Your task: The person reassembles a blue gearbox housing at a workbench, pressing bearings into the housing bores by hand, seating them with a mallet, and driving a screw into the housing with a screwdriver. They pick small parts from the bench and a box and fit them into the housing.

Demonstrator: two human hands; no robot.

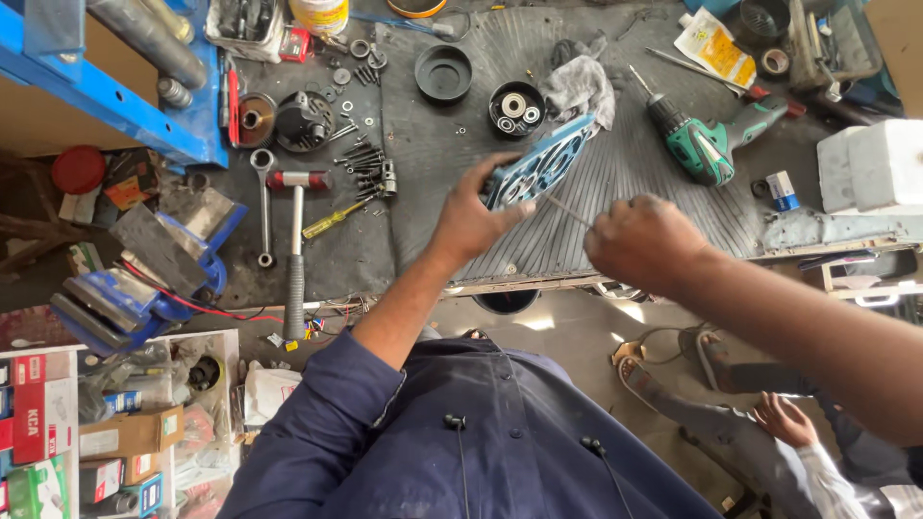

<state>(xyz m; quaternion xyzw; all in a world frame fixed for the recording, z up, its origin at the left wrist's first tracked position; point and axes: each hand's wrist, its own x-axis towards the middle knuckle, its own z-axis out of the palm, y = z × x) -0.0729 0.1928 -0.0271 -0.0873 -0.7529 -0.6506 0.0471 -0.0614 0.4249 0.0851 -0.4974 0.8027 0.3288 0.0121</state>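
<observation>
While the plate is up off the bench, status: work in mid-course, judged from loose parts lying all round

left hand (pixel 478 213): pinching the blue metal plate (pixel 541 170) by its lower end, thumb on the near face, fingers behind; plate held tilted above the ribbed mat (pixel 625 207), touching nothing else

right hand (pixel 642 240): closed round a thin rod-like tool (pixel 567 210), tip reaching toward the plate's lower edge; exact tool kind too small to tell

plate holes: several round openings show bare, nothing seated in them that I can see

done so far: judged, plate is separated from whatever it belongs to; bolts (pixel 363 159) and washers lie loose on the bench (pixel 336 250)

left to do: judged, picking or cleaning at the plate is in hand; small bearings sit in a black cup (pixel 516 108), not fitted

nearby, untouched: hammer (pixel 296 240), spanner (pixel 263 207), yellow-handled screwdriver (pixel 335 219), green cordless drill (pixel 711 144), grey rag (pixel 580 86), blue vise (pixel 144 279)

other person: a hand (pixel 784 418) low at right, well apart from the work
</observation>
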